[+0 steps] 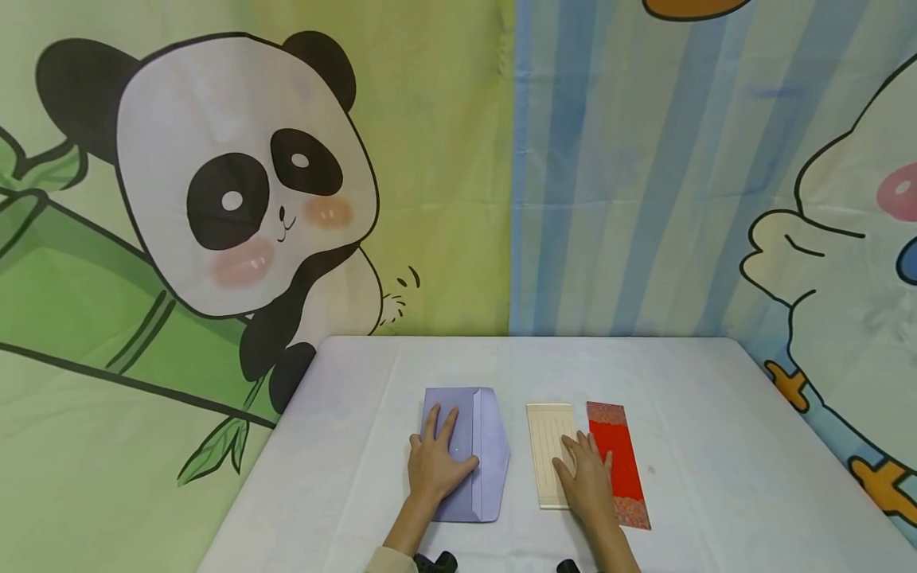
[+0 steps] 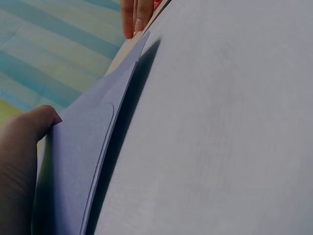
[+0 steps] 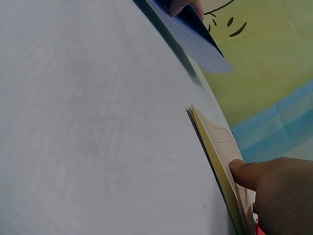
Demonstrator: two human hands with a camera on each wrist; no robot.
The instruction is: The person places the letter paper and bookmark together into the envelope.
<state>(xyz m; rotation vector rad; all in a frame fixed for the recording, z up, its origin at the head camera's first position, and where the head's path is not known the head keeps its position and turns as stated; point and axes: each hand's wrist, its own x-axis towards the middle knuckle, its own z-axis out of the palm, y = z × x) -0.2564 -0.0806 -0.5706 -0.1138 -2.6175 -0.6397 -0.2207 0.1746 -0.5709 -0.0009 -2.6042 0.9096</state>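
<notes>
The 2 hands are released, fingers extended. The left hand [image 1: 432,469] lies on the purple envelope [image 1: 464,434], thumb across toward the fold of its flap, which extends to the right. The right hand [image 1: 589,485] rests over the right side of the cream lined paper [image 1: 548,458], thumb touching it, and overlaps the red envelope [image 1: 623,469] just beside. All 3 items lie on the white table [image 1: 372,430].

White table [image 1: 702,414] — behind it, green panda backdrop [image 1: 251,183] beside blue-striped cloth [image 1: 645,175]
</notes>
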